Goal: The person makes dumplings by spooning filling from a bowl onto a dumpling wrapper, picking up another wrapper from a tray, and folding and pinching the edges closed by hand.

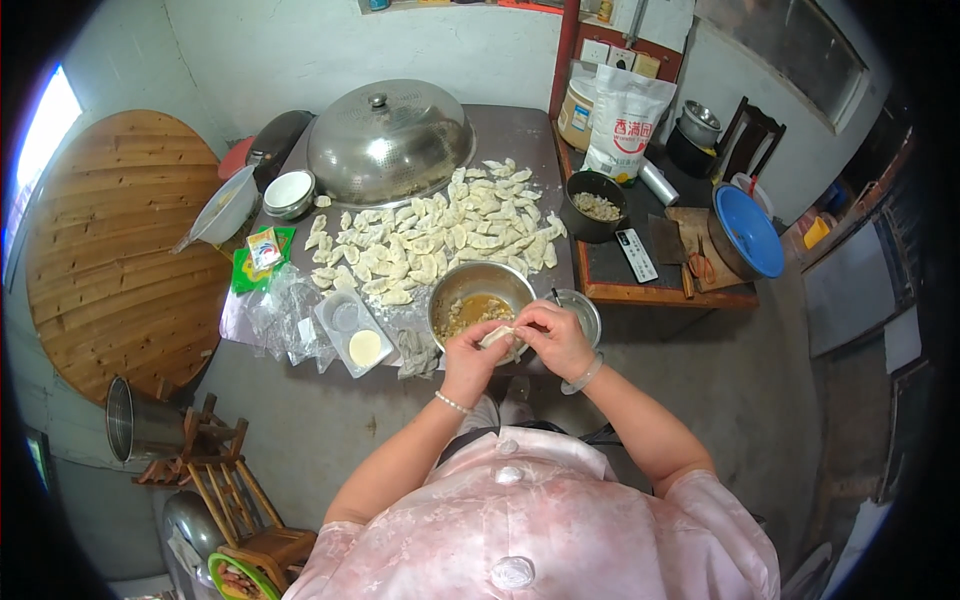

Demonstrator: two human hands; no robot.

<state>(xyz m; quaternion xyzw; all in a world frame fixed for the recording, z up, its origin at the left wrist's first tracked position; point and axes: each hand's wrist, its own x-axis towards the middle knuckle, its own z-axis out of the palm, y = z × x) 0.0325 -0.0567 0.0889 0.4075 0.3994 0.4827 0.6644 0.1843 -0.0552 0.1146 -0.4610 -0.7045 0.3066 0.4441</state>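
Over the near rim of a steel bowl [480,279] holding filling and brownish liquid, my left hand [472,358] holds a folded dumpling [498,335]. The fingertips of my right hand [559,341] pinch its right end. Beyond the bowl, several shaped dumplings [427,240] lie spread on the floured table. A plastic tray [334,307] to the left of the bowl holds round dumpling wrappers [365,348]. Between tray and bowl lies a crumpled grey cloth [417,354]. A second bowl [589,311], partly behind my right hand, has a dark handle sticking out of it.
A large perforated steel lid [390,142] covers the table's back. Plastic bags [289,319] lie at the left edge. On the right-hand table are a dark pot [595,214] of filling, a cleaver [666,240], orange-handled scissors [701,266] and a blue basin [748,225]. A wooden chair [247,510] stands lower left.
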